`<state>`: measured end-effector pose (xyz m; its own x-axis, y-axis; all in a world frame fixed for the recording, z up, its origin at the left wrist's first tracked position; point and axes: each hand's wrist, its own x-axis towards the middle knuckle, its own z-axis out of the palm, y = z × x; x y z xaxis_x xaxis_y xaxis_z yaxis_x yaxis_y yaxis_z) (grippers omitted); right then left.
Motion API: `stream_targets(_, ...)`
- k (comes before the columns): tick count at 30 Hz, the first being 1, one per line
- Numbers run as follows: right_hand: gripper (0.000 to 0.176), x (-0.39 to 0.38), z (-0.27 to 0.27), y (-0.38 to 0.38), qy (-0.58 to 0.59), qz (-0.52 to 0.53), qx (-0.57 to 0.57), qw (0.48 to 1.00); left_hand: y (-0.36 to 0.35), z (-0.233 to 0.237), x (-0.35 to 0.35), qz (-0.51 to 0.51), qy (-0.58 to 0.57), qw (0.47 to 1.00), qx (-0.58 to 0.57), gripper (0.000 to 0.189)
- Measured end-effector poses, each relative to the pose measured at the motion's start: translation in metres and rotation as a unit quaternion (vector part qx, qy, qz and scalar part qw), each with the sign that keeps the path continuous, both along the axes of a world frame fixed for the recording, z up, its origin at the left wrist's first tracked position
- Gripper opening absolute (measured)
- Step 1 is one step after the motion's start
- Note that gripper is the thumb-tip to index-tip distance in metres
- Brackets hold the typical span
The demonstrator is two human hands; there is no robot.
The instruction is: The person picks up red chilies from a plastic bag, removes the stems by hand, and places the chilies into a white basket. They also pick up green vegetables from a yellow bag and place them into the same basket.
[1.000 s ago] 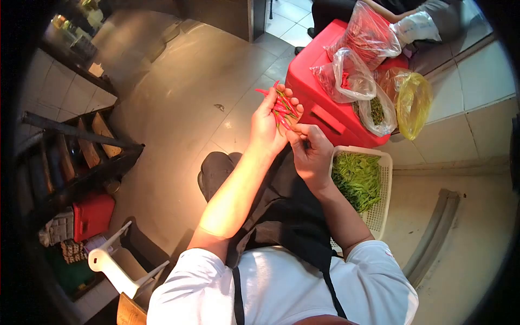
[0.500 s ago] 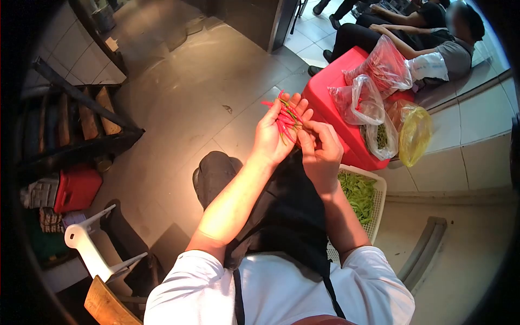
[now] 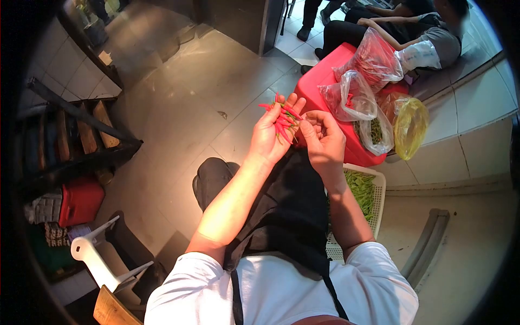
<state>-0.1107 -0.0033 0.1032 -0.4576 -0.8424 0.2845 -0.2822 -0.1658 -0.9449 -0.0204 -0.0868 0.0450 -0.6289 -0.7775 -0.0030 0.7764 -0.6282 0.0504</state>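
Left hand (image 3: 268, 135) cupped around a bunch of red chilies (image 3: 283, 116), bunch up in front of the red crate (image 3: 313, 86), right hand (image 3: 326, 142) curled against the bunch, its grip on a chili impossible to tell, white basket (image 3: 379, 216) of green stems just beside the crate.

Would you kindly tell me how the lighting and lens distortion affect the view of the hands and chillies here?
Head view: strong fisheye, black vignette at the edges, the lines of the floor tiles bent; head view: warm light nearly washes out the left forearm; head view: the left hand, right hand and red chillies are fairly sharp, though single chillies merge.
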Motion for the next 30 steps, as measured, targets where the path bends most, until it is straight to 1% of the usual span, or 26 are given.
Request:
stream_targets(1,0.019,-0.002,0.001,-0.001,-0.032,0.008,-0.01,0.999,0.0,-0.001,-0.001,-0.008,0.008,1.0,0.0,0.024)
stream_targets(2,0.02,-0.003,0.001,-0.001,-0.027,0.008,0.011,1.0,0.001,-0.002,-0.003,-0.017,0.016,1.0,0.001,0.023)
stream_targets(5,0.022,-0.005,-0.005,-0.002,-0.017,0.007,0.068,0.998,0.006,-0.004,-0.008,-0.028,-0.003,0.999,-0.043,0.022)
stream_targets(7,0.024,-0.008,-0.011,-0.005,-0.016,0.003,0.098,0.995,0.009,-0.001,-0.01,-0.01,-0.022,0.999,-0.043,0.022)
stream_targets(10,0.023,-0.007,-0.012,-0.007,0.01,-0.003,0.098,0.995,0.011,-0.005,-0.013,-0.006,-0.02,0.999,-0.039,0.022)
stream_targets(13,0.017,-0.009,-0.023,-0.014,-0.105,0.026,0.058,0.992,0.01,-0.012,-0.012,-0.011,-0.007,0.999,-0.04,0.023)
stream_targets(16,0.015,-0.017,-0.032,-0.016,-0.107,0.053,0.098,0.988,0.009,-0.017,-0.011,-0.022,-0.01,0.999,-0.035,0.024)
stream_targets(19,0.013,-0.02,-0.038,-0.017,-0.1,0.058,0.11,0.987,0.009,-0.018,-0.014,-0.013,-0.008,1.0,-0.018,0.025)
stream_targets(22,0.013,-0.004,-0.026,-0.014,-0.084,0.011,0.088,0.993,0.01,-0.02,-0.016,-0.002,0.017,1.0,0.005,0.026)
stream_targets(23,0.013,-0.005,-0.028,-0.013,-0.047,0.0,0.092,0.995,0.01,-0.021,-0.017,0.0,0.029,1.0,0.012,0.027)
stream_targets(25,0.014,-0.006,-0.034,-0.011,0.028,-0.022,0.099,0.994,0.01,-0.026,-0.018,-0.004,0.014,1.0,0.021,0.027)
stream_targets(28,0.017,-0.002,-0.038,-0.008,-0.086,-0.012,0.062,0.994,0.009,-0.028,-0.019,0.003,-0.024,1.0,0.006,0.026)
stream_targets(30,0.019,0.003,-0.037,-0.008,-0.096,-0.035,0.028,0.994,0.009,-0.029,-0.019,0.017,-0.053,0.998,-0.001,0.025)
